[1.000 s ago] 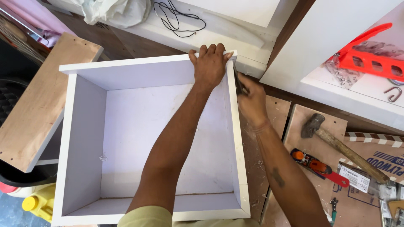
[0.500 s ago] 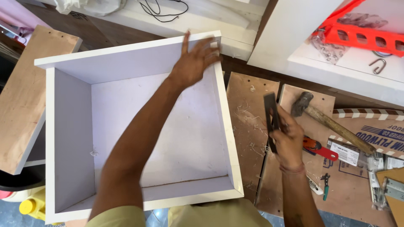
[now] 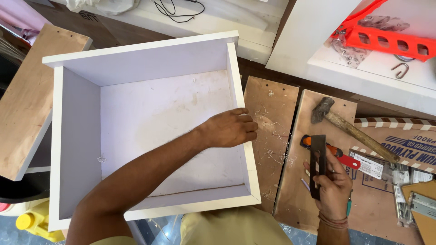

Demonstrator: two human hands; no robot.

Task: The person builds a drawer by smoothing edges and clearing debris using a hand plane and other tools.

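Note:
A white open box, like a drawer carcass (image 3: 75,136), lies face up in front of me. My left hand (image 3: 231,128) rests on its right side wall (image 3: 243,122), fingers curled over the edge. Off to the right of the box, my right hand (image 3: 334,186) grips a dark flat metal tool (image 3: 318,159), held upright above a brown plywood board (image 3: 290,181). A wooden-handled hammer (image 3: 349,129) lies just beyond that hand. An orange and red utility knife (image 3: 338,154) lies partly under the dark tool.
Wood shavings litter the plywood boards (image 3: 270,122) right of the box. A brown board (image 3: 27,100) leans at the left, a yellow jug (image 3: 34,222) below it. White panels, a black cable (image 3: 179,9) and an orange plastic frame (image 3: 386,41) lie at the back. Metal slides (image 3: 415,202) sit far right.
My left hand has slid from the box's far right corner down to the middle of its right wall. My right hand has moved right and nearer, carrying the dark tool.

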